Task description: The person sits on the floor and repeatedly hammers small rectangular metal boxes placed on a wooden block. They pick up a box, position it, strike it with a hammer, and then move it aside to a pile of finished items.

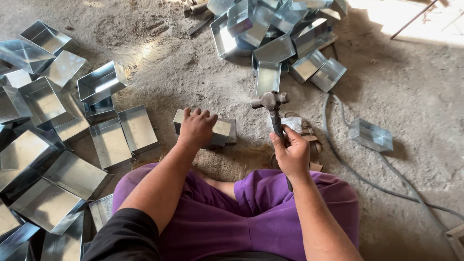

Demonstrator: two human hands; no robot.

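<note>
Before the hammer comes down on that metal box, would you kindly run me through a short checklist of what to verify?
1. Hammer gripped: the right hand is wrapped round the handle with the head raised. Ok.
2. Box steadied: the left hand rests on top of the metal box in front of the knees. Ok.
3. Fingers out of the strike area: they drape over the box's top. Not ok.
4. Box seated flat on the floor: its underside is hidden. Cannot tell.
5. Cable out of the swing: it lies to the right of the hammer. Ok.
</note>
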